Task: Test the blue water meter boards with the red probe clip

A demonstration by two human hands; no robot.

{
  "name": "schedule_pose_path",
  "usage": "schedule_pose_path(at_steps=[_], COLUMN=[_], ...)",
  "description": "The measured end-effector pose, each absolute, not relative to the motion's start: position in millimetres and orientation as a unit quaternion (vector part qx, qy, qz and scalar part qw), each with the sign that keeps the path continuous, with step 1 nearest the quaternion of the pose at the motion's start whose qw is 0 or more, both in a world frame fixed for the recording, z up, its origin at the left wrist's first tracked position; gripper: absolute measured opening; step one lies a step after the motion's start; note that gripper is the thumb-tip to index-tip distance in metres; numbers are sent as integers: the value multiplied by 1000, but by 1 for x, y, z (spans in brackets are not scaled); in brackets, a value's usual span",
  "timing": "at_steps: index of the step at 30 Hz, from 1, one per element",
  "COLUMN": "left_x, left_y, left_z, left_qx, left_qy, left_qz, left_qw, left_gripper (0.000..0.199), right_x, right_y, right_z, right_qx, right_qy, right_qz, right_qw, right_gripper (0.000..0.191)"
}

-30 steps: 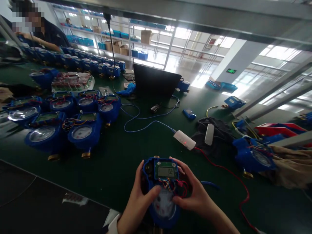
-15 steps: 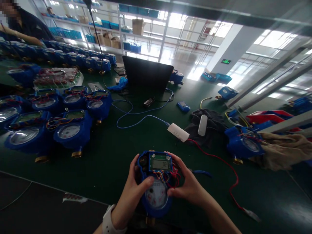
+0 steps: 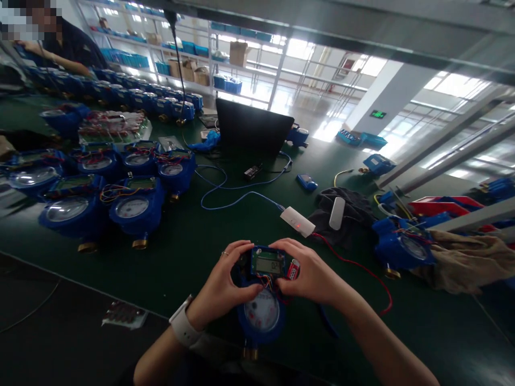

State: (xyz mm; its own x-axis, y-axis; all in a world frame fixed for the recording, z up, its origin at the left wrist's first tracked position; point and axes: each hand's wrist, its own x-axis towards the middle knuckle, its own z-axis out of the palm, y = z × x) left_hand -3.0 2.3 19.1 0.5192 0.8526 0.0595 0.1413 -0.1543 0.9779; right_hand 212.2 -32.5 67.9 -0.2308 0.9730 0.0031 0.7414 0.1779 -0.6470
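Observation:
A blue water meter (image 3: 261,313) with a round dial and a brass end is in front of me, near the table's front edge. At its top sits a green display board (image 3: 267,262) with a lit-up LCD and coloured wires below it. My left hand (image 3: 227,284) grips the left side, thumb by the dial's upper rim and fingers over the board's upper left corner. From the right, my right hand (image 3: 308,271) grips it, fingertips along the board's top edge and thumb at its lower right. A red-labelled part (image 3: 293,269) shows beside that hand. The fingers' undersides are hidden.
Several blue meters (image 3: 134,206) stand at the left. A white box (image 3: 298,221) with a blue cable and a red wire (image 3: 358,260) lies ahead. Behind it is a laptop (image 3: 253,128); to the right, another meter (image 3: 402,244) and a cloth (image 3: 462,254). A person (image 3: 76,45) works far left.
My hands have shifted up the meter, from its sides to around the display board. A red light now shows on the white box. The view has turned slightly left.

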Motion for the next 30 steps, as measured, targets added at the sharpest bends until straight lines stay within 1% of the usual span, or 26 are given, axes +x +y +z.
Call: schedule_pose_path(at_steps=[2, 4, 7, 9, 10, 12, 14, 18, 20, 22, 24, 27, 30], left_x=[-2, -2, -2, -2, -2, 0, 3, 8, 11, 13, 15, 14, 11], left_y=[4, 4, 3, 2, 1, 0, -1, -1, -3, -4, -6, -7, -7], left_z=[18, 16, 15, 17, 18, 20, 20, 19, 19, 21, 22, 19, 16], left_qx=[685, 686, 692, 695, 696, 699, 704, 731, 749, 751, 743, 731, 706], left_qy=[363, 359, 358, 361, 361, 355, 355, 382, 384, 380, 371, 353, 361], left_qz=[334, 338, 329, 317, 314, 316, 323, 333, 344, 368, 390, 406, 426], left_qw=[536, 534, 534, 535, 535, 534, 524, 457, 415, 395, 398, 420, 436], left_gripper=[64, 65, 65, 59, 53, 37, 24, 7, 9, 11, 7, 13, 13], right_x=[213, 214, 212, 209, 207, 203, 199, 194, 193, 194, 194, 194, 194], right_y=[-35, -41, -47, -49, -49, -47, -45, -43, -43, -44, -45, -46, -48], right_z=[65, 61, 55, 48, 44, 36, 29, 24, 24, 24, 23, 19, 14], right_qx=[-561, -527, -468, -453, -461, -509, -566, -614, -602, -573, -545, -527, -535], right_qy=[-750, -763, -781, -775, -763, -714, -653, -584, -591, -618, -645, -650, -625], right_qz=[244, 212, 110, 29, 7, 15, 63, 133, 133, 119, 96, 68, 86], right_qw=[252, 309, 400, 440, 453, 479, 500, 514, 520, 525, 527, 543, 562], right_gripper=[55, 59, 65, 68, 68, 64, 57, 54, 55, 56, 58, 61, 58])
